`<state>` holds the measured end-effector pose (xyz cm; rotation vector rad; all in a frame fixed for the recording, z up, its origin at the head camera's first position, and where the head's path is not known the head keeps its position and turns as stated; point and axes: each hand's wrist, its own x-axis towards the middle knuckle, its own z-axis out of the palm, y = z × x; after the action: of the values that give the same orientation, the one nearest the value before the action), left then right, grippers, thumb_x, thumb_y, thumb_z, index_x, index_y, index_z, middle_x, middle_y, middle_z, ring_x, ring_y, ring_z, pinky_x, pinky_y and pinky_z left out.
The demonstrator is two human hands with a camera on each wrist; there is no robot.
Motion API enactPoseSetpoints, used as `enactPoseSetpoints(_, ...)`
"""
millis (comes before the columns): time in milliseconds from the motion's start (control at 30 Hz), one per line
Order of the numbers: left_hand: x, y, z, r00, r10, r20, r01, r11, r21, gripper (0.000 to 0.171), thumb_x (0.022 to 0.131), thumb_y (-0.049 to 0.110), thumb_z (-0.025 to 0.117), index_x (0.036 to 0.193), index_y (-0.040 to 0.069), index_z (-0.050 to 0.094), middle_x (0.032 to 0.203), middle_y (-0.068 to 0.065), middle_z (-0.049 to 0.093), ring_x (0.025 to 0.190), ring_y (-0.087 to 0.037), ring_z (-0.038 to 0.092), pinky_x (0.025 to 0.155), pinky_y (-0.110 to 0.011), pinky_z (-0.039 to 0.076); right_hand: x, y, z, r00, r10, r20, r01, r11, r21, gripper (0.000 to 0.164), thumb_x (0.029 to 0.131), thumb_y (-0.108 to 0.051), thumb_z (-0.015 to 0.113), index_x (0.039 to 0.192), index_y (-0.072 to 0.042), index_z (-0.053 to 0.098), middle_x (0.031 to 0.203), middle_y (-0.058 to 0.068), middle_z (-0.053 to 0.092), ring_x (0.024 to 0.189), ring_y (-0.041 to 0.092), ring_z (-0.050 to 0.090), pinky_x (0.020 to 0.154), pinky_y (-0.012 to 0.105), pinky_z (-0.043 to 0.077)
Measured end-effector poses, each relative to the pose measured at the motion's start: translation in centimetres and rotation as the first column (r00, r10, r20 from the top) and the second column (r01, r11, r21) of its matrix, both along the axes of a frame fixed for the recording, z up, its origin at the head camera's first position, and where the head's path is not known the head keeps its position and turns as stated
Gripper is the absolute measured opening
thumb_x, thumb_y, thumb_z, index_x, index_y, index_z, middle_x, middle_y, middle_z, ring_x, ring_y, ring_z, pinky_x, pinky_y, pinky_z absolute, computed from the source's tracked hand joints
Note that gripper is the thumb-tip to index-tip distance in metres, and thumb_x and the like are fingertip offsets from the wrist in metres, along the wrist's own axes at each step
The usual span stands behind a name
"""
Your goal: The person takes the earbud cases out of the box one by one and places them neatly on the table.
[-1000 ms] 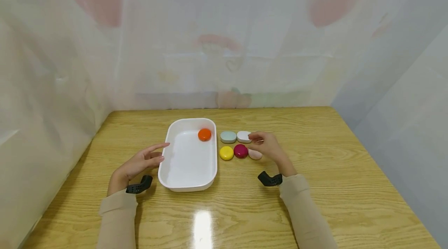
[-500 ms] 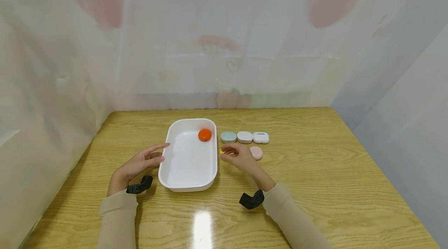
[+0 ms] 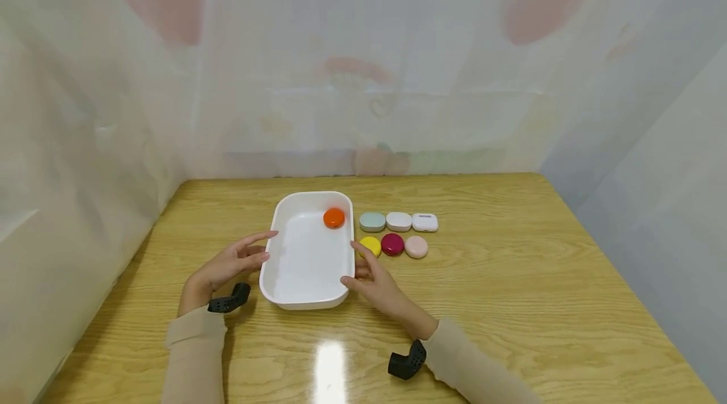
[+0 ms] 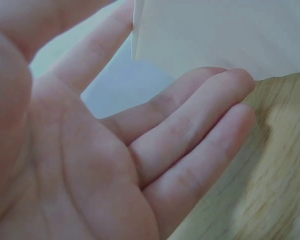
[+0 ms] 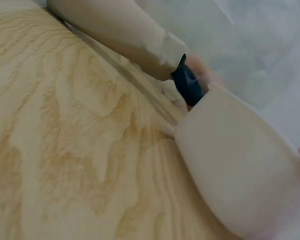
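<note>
A white rectangular tray stands on the table, with a glossy orange disc in its far right corner. My left hand rests its index finger and thumb at the tray's left rim. In the left wrist view the other fingers lie relaxed outside the wall. My right hand has index finger and thumb at the right rim, near the front corner. A yellow disc, partly behind the right index finger, a crimson disc and a pink disc lie to the tray's right.
Behind the discs, a pale green oval case, a white oval case and a white earbud-style case form a row. The wooden table ends at a hanging pale sheet.
My right hand has come from the pink disc, past the yellow disc, to the tray's right rim. It uncovers the crimson disc and the earbud-style case. My left hand has stayed put.
</note>
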<state>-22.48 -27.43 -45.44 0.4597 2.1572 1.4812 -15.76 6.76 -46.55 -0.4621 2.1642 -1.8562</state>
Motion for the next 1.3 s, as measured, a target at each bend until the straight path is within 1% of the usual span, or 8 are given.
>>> enactPoseSetpoints(167, 0.2, 0.3, 1.4, 0.999, -0.002, -0.053, -0.003, 0.996, -0.091, 0.060, 0.099, 0.026, 0.055, 0.152, 0.013, 0.030, 0.146, -0.029, 0.041, 0.126, -0.027, 0.052, 0.099, -0.041, 0.049, 0.0, 0.0, -1.1, 0.999, -0.026, -0.025, 0.024, 0.997, -0.080, 0.067, 0.095, -0.015, 0.061, 0.151, -0.008, 0.027, 0.135, 0.031, 0.048, 0.119, 0.039, 0.055, 0.093, 0.021, 0.052)
enactPoseSetpoints(333, 0.3, 0.5, 3.5, 0.980, -0.009, -0.199, -0.031, 0.980, -0.198, 0.057, 0.097, 0.024, 0.058, 0.147, 0.004, 0.038, 0.146, -0.029, 0.043, 0.131, -0.048, 0.044, 0.101, -0.053, 0.047, 0.3, 0.0, -2.1, 0.998, -0.027, -0.056, 0.018, 0.989, -0.148, 0.057, 0.095, -0.012, 0.059, 0.146, -0.001, 0.035, 0.137, 0.033, 0.046, 0.124, 0.044, 0.050, 0.093, 0.013, 0.047)
enactPoseSetpoints(533, 0.0, 2.0, 7.9, 0.930, 0.016, -0.367, -0.113, 0.963, -0.246, 0.054, 0.096, 0.022, 0.059, 0.142, -0.001, 0.044, 0.142, -0.027, 0.048, 0.127, -0.044, 0.052, 0.100, -0.052, 0.048, 1.1, -0.5, -2.2, 0.993, -0.016, -0.115, 0.003, 0.993, -0.116, 0.063, 0.096, -0.014, 0.060, 0.149, -0.004, 0.028, 0.143, 0.031, 0.042, 0.132, 0.043, 0.045, 0.105, 0.022, 0.045)
enactPoseSetpoints(767, -2.2, 6.0, 10.7, 0.931, -0.059, -0.360, -0.038, 0.966, -0.257, 0.054, 0.094, 0.030, 0.062, 0.141, 0.008, 0.047, 0.142, -0.020, 0.052, 0.128, -0.036, 0.054, 0.104, -0.049, 0.046, 1.4, -0.7, -2.0, 0.991, -0.003, -0.132, -0.009, 0.996, -0.093, 0.069, 0.095, -0.017, 0.061, 0.151, -0.006, 0.023, 0.144, 0.030, 0.041, 0.133, 0.041, 0.045, 0.109, 0.034, 0.044)
enactPoseSetpoints(867, -3.5, 8.5, 10.5, 0.929, -0.082, -0.360, -0.011, 0.968, -0.251, 0.052, 0.094, 0.026, 0.063, 0.139, 0.004, 0.049, 0.140, -0.022, 0.053, 0.127, -0.037, 0.055, 0.105, -0.051, 0.045, 1.4, -0.6, -1.9, 0.992, -0.009, -0.123, -0.003, 0.996, -0.093, 0.069, 0.095, -0.017, 0.061, 0.151, -0.007, 0.023, 0.144, 0.029, 0.041, 0.133, 0.041, 0.045, 0.109, 0.038, 0.043)
enactPoseSetpoints(1000, -5.1, 11.5, 8.8, 0.923, -0.063, -0.379, -0.038, 0.967, -0.253, 0.047, 0.093, 0.019, 0.064, 0.133, -0.003, 0.053, 0.133, -0.024, 0.058, 0.121, -0.038, 0.058, 0.104, -0.050, 0.046, 1.2, -0.5, -1.9, 0.994, -0.007, -0.113, -0.005, 0.995, -0.100, 0.070, 0.095, -0.018, 0.062, 0.151, -0.007, 0.023, 0.144, 0.029, 0.040, 0.133, 0.041, 0.045, 0.109, 0.037, 0.044)
enactPoseSetpoints(1167, -6.2, 13.6, 6.2, 0.925, 0.090, -0.370, -0.175, 0.963, -0.205, 0.046, 0.087, 0.015, 0.069, 0.126, -0.006, 0.058, 0.125, -0.026, 0.062, 0.116, -0.039, 0.061, 0.102, -0.047, 0.048, 1.2, -0.6, -1.9, 0.994, 0.004, -0.107, -0.014, 0.995, -0.098, 0.070, 0.094, -0.016, 0.062, 0.151, -0.006, 0.022, 0.144, 0.030, 0.040, 0.132, 0.041, 0.045, 0.109, 0.034, 0.044)
enactPoseSetpoints(1300, -6.8, 14.5, 4.3, 0.909, 0.210, -0.361, -0.283, 0.945, -0.162, 0.046, 0.084, 0.014, 0.073, 0.123, -0.006, 0.059, 0.123, -0.026, 0.063, 0.114, -0.039, 0.061, 0.100, -0.046, 0.049, 1.3, -0.6, -2.0, 0.995, 0.003, -0.105, -0.014, 0.995, -0.100, 0.070, 0.094, -0.015, 0.062, 0.151, -0.007, 0.023, 0.143, 0.030, 0.040, 0.131, 0.042, 0.046, 0.109, 0.038, 0.044)
